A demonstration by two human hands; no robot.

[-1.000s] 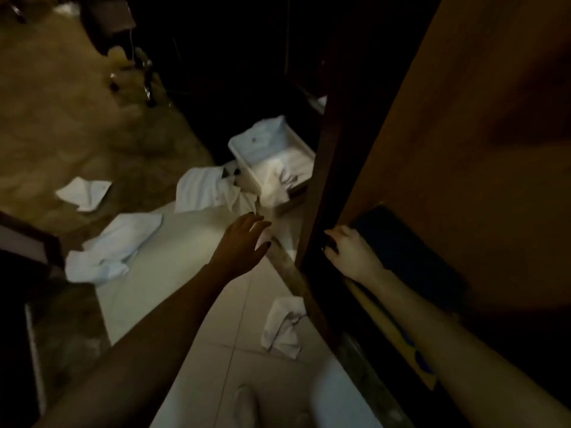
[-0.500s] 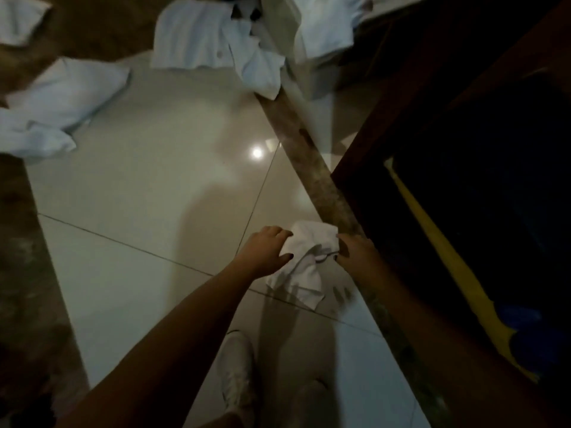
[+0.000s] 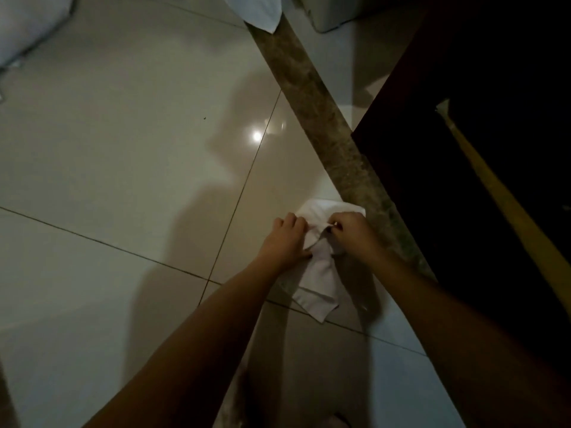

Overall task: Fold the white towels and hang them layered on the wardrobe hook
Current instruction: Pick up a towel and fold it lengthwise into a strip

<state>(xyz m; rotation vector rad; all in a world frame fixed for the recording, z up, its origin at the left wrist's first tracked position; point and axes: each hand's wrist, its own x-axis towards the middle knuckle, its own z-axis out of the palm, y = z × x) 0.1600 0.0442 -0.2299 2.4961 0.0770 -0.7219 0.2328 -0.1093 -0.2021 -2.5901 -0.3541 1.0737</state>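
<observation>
A small crumpled white towel (image 3: 319, 273) lies on the pale floor tiles beside a brown stone strip. My left hand (image 3: 285, 240) grips its left part, fingers curled into the cloth. My right hand (image 3: 352, 231) pinches the towel's upper edge just to the right. Both hands are close together over the towel. The dark wooden wardrobe (image 3: 463, 149) stands to the right; no hook is in view.
Another white towel (image 3: 256, 10) hangs into view at the top, a second one (image 3: 27, 23) lies at the top left, and a white bin's corner (image 3: 336, 13) sits at the top. A brown stone strip (image 3: 324, 128) runs diagonally across the glossy tiles.
I have bent lower, so the floor looks nearer. Both hands, which had just reached the small towel, now grip it closer together; a second ago the right hand was on the wardrobe edge.
</observation>
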